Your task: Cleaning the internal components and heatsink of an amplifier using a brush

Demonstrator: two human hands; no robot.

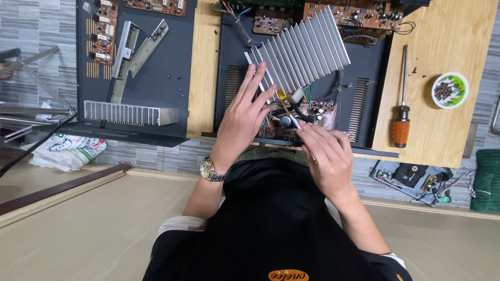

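My left hand [244,117], with a wristwatch on its wrist, lies flat with its fingers spread against the lower edge of a large finned aluminium heat sink [304,47]. The heat sink is tilted up over an open black metal chassis [364,99]. My right hand [325,153] is closed around a thin pale tool, whose tip [293,121] touches a brown circuit board [319,112] under the heat sink. That board carries capacitors and bundled wires. The fingers hide part of the board.
An orange-handled screwdriver [401,122] and a small bowl of screws [450,90] lie on the wooden table [448,31] to the right. On the left, a black panel [161,83] bears a smaller heat sink [125,113], metal brackets and circuit boards [107,31]. A white sack [67,150] lies below it.
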